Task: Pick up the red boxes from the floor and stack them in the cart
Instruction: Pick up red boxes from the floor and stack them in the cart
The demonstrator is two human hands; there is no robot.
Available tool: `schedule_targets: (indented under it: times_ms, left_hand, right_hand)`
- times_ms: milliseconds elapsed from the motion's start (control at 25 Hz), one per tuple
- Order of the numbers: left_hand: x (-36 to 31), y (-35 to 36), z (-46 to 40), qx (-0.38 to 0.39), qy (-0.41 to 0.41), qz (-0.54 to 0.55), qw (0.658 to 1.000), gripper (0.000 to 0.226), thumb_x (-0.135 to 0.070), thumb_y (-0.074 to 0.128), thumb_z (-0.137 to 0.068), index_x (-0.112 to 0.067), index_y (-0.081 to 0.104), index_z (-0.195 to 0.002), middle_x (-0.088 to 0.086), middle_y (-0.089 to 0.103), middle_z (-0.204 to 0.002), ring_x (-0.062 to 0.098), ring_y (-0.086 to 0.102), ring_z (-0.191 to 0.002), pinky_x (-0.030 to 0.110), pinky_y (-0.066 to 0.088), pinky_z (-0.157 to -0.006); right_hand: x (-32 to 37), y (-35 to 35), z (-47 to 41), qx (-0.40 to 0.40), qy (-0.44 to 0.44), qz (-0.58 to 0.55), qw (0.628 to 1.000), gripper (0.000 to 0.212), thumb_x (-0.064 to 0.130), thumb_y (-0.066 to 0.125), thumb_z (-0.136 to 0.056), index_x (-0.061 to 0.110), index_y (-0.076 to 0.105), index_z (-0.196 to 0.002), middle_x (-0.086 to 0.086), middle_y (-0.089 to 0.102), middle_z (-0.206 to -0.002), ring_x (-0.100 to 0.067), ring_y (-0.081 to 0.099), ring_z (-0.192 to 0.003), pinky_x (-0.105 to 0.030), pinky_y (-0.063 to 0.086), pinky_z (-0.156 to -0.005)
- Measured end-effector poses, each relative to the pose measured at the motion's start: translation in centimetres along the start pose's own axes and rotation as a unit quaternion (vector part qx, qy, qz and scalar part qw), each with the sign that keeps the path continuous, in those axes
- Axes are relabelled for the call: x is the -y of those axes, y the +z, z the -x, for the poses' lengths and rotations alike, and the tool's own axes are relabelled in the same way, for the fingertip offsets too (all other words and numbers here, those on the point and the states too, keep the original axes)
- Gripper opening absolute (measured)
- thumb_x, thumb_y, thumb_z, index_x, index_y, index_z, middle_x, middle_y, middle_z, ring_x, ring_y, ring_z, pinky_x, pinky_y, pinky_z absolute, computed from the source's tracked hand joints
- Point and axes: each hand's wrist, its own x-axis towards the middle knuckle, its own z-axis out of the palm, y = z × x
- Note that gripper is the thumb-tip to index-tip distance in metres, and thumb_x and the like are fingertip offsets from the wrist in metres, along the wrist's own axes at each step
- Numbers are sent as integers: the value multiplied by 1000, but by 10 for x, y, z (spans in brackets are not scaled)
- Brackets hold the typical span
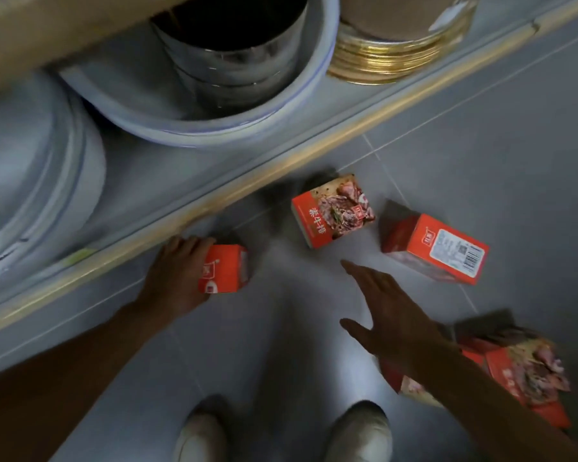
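Down on the grey floor (pixel 481 135), your left hand (pixel 171 278) holds a red box (pixel 227 270), fingers curled round it, beside the cart's shelf edge (pixel 214 191). Your right hand (pixel 391 315) is flat, its fingers straight and holding nothing. Three more red boxes lie nearby: one ahead (pixel 332 210), one right (pixel 436 250), one under your arm (pixel 528 375).

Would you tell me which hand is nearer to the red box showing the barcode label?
Right. The right hand is open, just left of and below the barcode box, not touching it; the left hand grips another red box farther left.
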Motion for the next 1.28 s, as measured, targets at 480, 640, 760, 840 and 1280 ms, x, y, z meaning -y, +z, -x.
schedule_targets:
  times_ms: [480,640,760,840,1280]
  left_hand:
    - [-45,-44,69,-16,22,173,985,107,-43,100,-36,-22,49,-128,-2,57,-118,10,53,-105,32,53,-81]
    - [-38,-27,54,-35,59,138,988,101,-53,93,-44,-19,50,-129,-2,58,-120,9,50,-110,33,50,-89]
    - [-36,-17,42,-54,56,154,985,88,-54,84,-55,-21,49,-128,0,61,-117,7,50,-106,32,49,-87]
    - [-37,-13,40,-61,49,172,982,86,-45,90,-55,-21,47,-126,5,63,-113,9,52,-102,34,53,-81]
    - [-49,-91,67,-12,31,168,985,105,-34,100,-42,-24,48,-132,1,54,-123,12,51,-108,29,50,-79]
  right_hand:
    - [16,-14,-134,-181,330,-579,723,90,27,88,-77,23,30,-146,-8,55,-131,-22,60,-111,-38,56,-89]
    - [-3,14,-176,-231,363,-674,601,115,42,97,-61,24,29,-153,-7,55,-139,-29,60,-124,-51,53,-102]
    - [-7,35,-186,-262,305,-678,616,111,52,98,-50,32,43,-146,-4,61,-137,-28,66,-117,-55,58,-92]
    - [-4,40,-183,-296,261,-666,633,93,42,94,-66,31,45,-145,-1,64,-133,-25,68,-115,-51,58,-95]
    - [18,-13,-74,-317,183,-469,804,97,27,100,-59,27,45,-138,1,61,-131,-18,65,-116,-48,56,-99]
